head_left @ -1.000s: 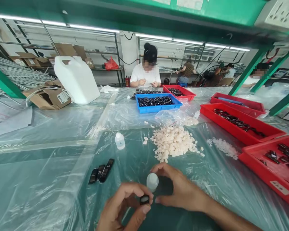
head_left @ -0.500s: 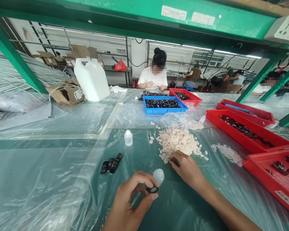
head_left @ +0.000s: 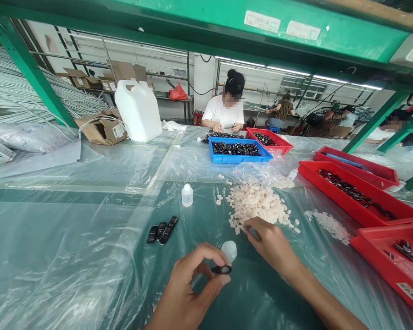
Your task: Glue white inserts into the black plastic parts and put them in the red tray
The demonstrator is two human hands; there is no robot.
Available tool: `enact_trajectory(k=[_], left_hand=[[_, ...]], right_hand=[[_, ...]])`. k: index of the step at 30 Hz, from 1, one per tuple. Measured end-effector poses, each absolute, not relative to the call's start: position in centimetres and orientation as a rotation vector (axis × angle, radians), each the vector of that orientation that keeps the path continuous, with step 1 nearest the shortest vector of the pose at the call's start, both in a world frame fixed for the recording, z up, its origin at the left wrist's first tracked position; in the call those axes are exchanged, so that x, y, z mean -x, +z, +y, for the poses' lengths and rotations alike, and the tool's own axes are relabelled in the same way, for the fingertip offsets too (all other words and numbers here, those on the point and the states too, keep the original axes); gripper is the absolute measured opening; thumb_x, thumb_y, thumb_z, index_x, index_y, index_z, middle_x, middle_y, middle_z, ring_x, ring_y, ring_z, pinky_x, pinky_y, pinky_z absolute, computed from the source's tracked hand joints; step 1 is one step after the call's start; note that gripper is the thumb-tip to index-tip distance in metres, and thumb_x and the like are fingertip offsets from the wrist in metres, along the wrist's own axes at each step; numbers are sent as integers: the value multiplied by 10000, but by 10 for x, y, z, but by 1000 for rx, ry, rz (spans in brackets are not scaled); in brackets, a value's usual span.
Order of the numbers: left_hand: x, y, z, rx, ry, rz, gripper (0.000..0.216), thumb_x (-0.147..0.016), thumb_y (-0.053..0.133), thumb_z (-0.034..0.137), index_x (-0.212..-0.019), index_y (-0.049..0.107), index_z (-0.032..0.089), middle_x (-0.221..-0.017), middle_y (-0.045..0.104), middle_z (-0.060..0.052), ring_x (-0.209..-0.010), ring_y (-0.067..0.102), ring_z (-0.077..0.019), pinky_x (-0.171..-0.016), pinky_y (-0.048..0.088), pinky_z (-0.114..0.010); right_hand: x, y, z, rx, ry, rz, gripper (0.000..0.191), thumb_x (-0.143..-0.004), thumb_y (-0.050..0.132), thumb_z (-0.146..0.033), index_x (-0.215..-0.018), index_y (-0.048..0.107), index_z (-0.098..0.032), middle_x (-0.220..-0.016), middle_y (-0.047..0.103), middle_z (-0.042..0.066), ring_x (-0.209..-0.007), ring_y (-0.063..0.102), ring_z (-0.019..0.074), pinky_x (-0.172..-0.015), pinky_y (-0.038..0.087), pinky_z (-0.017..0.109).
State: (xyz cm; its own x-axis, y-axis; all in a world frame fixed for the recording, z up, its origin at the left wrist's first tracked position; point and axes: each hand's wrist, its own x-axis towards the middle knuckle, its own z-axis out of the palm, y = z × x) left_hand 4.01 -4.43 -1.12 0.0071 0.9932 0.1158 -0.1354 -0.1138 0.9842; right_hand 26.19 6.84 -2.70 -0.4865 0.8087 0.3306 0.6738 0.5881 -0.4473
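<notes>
My left hand [head_left: 196,282] pinches a small black oval part [head_left: 221,270] between thumb and fingers; a pale round face shows on its end. Just behind it a translucent white round container [head_left: 229,250] stands on the table. At the near edge of a pile of small off-white pieces [head_left: 258,201], my right hand [head_left: 266,238] has thumb and forefinger closed, with a pale bit at their tips. Several glossy black parts [head_left: 162,231] lie together left of my hands. Behind them stands a small white bottle [head_left: 187,195].
Red trays [head_left: 361,195] of black parts line the right side, beside a smaller scatter of translucent bits [head_left: 330,225]. A blue tray [head_left: 241,158] of black parts sits further back, before a co-worker [head_left: 223,110]. A white jug [head_left: 139,112] stands back left. A green shelf beam [head_left: 199,27] crosses overhead.
The whole view has shifted slightly. My right fingertips still stay at the pile's near edge, and my left hand keeps hold of the black oval part.
</notes>
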Motion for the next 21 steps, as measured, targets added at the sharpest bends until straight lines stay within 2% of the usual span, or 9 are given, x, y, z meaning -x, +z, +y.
enact_trajectory(k=[2, 4, 7, 14, 18, 21], left_hand=[[-40, -13, -44, -1166, 1334, 1043, 54, -929, 752, 368, -912, 758, 317, -901, 701, 2, -701, 627, -136, -602, 545, -185], [-41, -14, -45, -1132, 1323, 1037, 128, -922, 760, 433, -922, 764, 305, -864, 674, 9, -618, 581, -114, -563, 551, -187], [-44, -14, -45, -1101, 1322, 1010, 197, -897, 784, 478, -893, 759, 283, -807, 620, 27, -582, 553, -100, -517, 559, -179], [-46, -20, -46, -1106, 1393, 984, 260, -902, 775, 495, -861, 726, 243, -783, 566, 44, -565, 573, -91, -490, 614, -210], [-44, -25, -47, -1164, 1433, 1009, 227, -940, 743, 465, -869, 731, 249, -790, 579, 42, -545, 608, -86, -490, 593, -186], [-43, -28, -46, -1226, 1445, 1031, 176, -951, 743, 408, -854, 744, 261, -797, 614, 36, -548, 631, -80, -520, 567, -150]], right_hand=[[-259, -7, 50, 1053, 421, -2230, 66, -1027, 617, -222, -986, 668, -222, -879, 689, -17, -587, 552, 93, -556, 500, 230], [-252, 9, 29, 903, 500, -2161, 66, -1021, 630, -216, -1032, 663, -272, -937, 714, -27, -660, 632, 97, -581, 528, 207], [-239, 15, 4, 721, 576, -2110, 208, -993, 642, -138, -1106, 649, -313, -1003, 731, -40, -790, 716, 98, -641, 561, 173], [-225, -3, -6, 653, 605, -2074, 307, -946, 670, -31, -1159, 649, -251, -1053, 699, 16, -917, 720, 113, -792, 577, 185], [-223, -2, -11, 634, 567, -2104, 283, -939, 620, 9, -1124, 634, -204, -1023, 657, 38, -860, 693, 108, -752, 546, 184], [-223, 9, -13, 670, 690, -2196, 249, -917, 600, -17, -1077, 654, -201, -1019, 637, 35, -855, 680, 112, -735, 534, 192]])
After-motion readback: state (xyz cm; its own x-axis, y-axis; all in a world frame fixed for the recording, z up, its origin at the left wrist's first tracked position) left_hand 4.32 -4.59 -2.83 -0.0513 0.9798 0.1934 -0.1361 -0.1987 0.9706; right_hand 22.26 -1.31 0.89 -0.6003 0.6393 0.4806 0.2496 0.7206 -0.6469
